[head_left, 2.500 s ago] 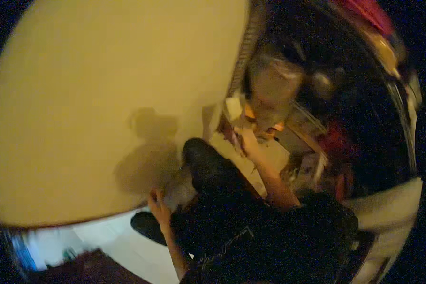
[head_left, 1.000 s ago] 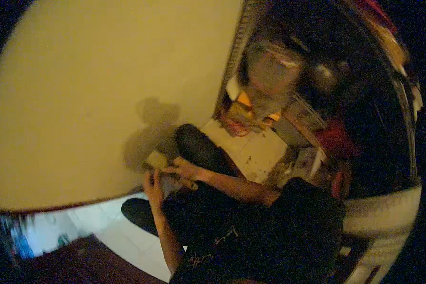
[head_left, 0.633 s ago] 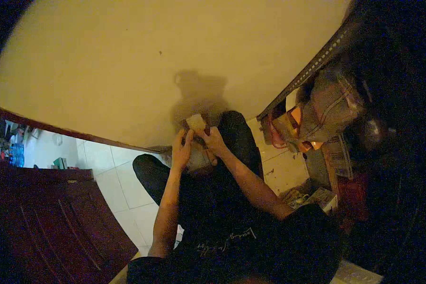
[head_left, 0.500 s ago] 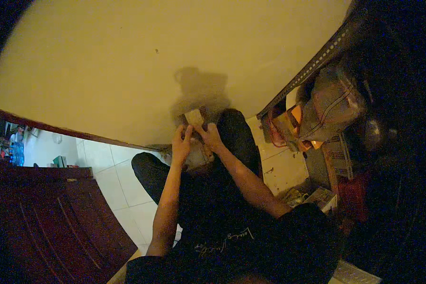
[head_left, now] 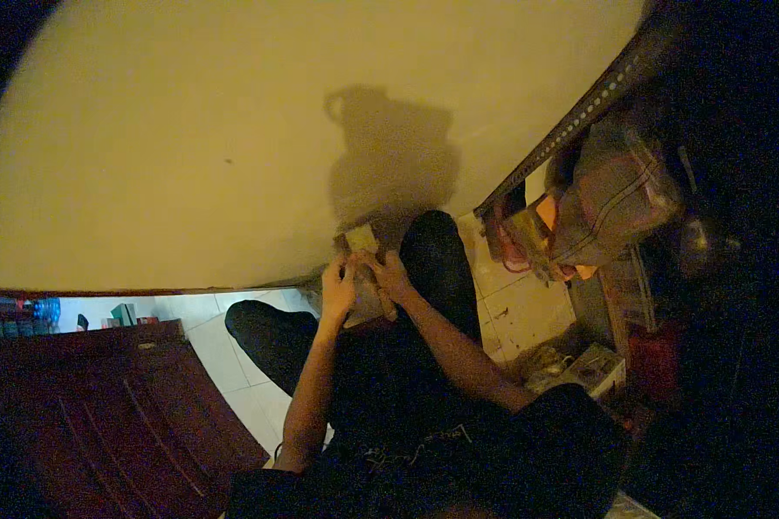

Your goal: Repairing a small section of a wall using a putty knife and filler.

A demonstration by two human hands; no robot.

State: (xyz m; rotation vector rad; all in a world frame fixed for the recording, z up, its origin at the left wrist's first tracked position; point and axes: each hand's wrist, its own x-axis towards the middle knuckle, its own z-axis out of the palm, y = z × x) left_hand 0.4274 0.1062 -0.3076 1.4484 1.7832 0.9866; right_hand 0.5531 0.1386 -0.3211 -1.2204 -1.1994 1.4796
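My left hand [head_left: 339, 294] and my right hand [head_left: 390, 282] meet between my bent knees, close to the wall's base, fingers curled at a small pale yellowish square piece [head_left: 361, 238]. My right hand's fingertips rest on its lower part; what exactly my left fingertips grip is too dim to tell. A narrow tan piece [head_left: 388, 307] shows below my right hand, beside a greyish, indistinct area behind both hands. My shadow falls on the cream wall [head_left: 173, 156] just above.
At the right, bags [head_left: 606, 199] lie piled beside a dark perforated edge [head_left: 584, 108], above boxes [head_left: 589, 372] and a red object [head_left: 652, 355] on the tiled floor [head_left: 502, 307]. A dark red panelled door [head_left: 104, 415] stands at lower left, with blue bottles [head_left: 48, 313] beyond.
My right hand came from the clutter at the right to join my left hand with the pale piece. The view has since straightened, and the pale piece sits slightly lower in the picture.
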